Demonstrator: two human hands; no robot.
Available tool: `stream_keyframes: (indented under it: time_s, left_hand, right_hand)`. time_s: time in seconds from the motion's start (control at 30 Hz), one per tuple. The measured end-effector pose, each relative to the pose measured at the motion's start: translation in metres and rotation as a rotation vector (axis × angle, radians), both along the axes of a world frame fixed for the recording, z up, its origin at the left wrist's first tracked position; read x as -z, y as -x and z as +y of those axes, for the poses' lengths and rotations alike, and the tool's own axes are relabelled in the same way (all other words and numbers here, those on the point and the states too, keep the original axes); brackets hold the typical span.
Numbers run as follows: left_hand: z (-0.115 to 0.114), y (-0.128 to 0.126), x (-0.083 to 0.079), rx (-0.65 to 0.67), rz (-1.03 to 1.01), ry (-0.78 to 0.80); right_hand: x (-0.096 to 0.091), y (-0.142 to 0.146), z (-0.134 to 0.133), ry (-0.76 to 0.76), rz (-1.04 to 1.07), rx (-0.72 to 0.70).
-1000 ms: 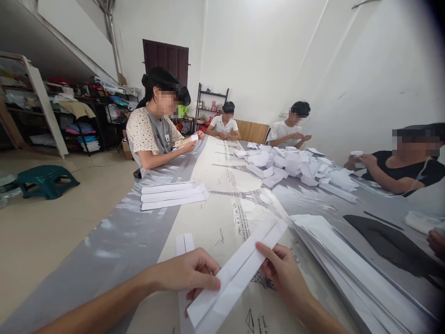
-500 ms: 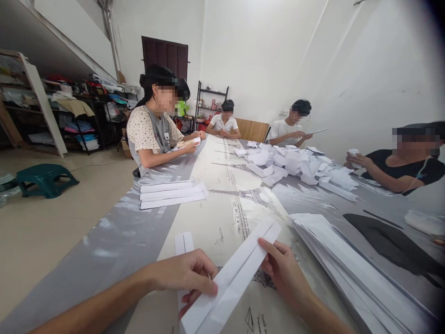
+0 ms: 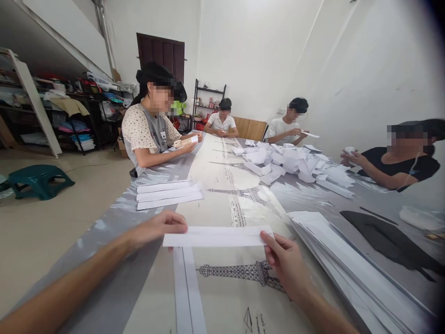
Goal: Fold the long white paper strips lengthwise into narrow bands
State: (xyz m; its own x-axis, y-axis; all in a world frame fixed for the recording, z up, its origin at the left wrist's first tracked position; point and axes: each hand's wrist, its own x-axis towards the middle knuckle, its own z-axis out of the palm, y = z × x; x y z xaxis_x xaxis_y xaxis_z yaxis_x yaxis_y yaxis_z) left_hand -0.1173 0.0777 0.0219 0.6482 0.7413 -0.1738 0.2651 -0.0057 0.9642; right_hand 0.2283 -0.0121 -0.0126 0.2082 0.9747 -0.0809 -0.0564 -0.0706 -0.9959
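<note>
I hold a long folded white paper strip point(image 3: 215, 236) level across the table, a little above it. My left hand point(image 3: 158, 228) pinches its left end and my right hand point(image 3: 283, 260) pinches its right end. Below the strip another folded strip point(image 3: 187, 287) lies lengthwise on the table. A thick stack of flat white sheets point(image 3: 347, 264) lies just right of my right hand.
The long table point(image 3: 114, 241) has a glossy grey cover printed with Eiffel Towers. Three folded strips point(image 3: 168, 194) lie at the left. A heap of folded papers point(image 3: 295, 164) sits farther back. Several seated people handle paper along both sides. A green stool point(image 3: 36, 178) stands on the floor.
The strip has swung from a diagonal to level and moved farther from me. My left hand slid out to its left end. The strip underneath now shows.
</note>
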Motion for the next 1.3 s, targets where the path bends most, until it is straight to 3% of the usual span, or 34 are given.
stream_keyframes:
  time_s: [0.07,0.13,0.23,0.37,0.53,0.63,0.83,1.03,1.2,1.3]
  left_hand:
    - [0.008,0.007,0.006,-0.149,-0.027,-0.036]
    - [0.012,0.01,0.012,-0.218,-0.064,-0.061]
    - [0.012,0.01,0.016,-0.17,-0.108,-0.027]
    - [0.009,0.011,0.017,-0.077,-0.117,0.029]
    - [0.009,0.013,0.019,-0.187,-0.224,0.082]
    - [0.01,0.014,0.021,-0.178,-0.23,0.097]
    - [0.01,0.01,0.021,-0.245,-0.062,-0.043]
    - [0.01,0.007,0.02,-0.356,-0.16,-0.103]
    - [0.008,0.009,0.022,-0.22,-0.178,-0.072]
    - [0.008,0.009,0.023,-0.197,-0.196,-0.081]
  right_hand:
    - [0.0,0.003,-0.001,-0.007,-0.065,-0.02]
    - [0.0,0.006,-0.001,-0.01,-0.092,-0.021]
    - [-0.001,0.007,0.0,-0.032,-0.057,-0.023]
    - [0.001,0.005,0.002,-0.011,-0.035,-0.135]
    - [0.0,0.006,0.001,0.027,-0.154,-0.096]
    - [-0.001,0.006,0.001,0.057,-0.181,-0.032]
    - [-0.001,0.007,-0.001,0.071,-0.165,-0.052]
    - [-0.002,0.008,-0.002,0.065,-0.15,-0.068]
    - [0.001,0.007,0.0,0.069,-0.105,-0.073]
    - [-0.002,0.009,-0.001,0.052,-0.04,-0.167]
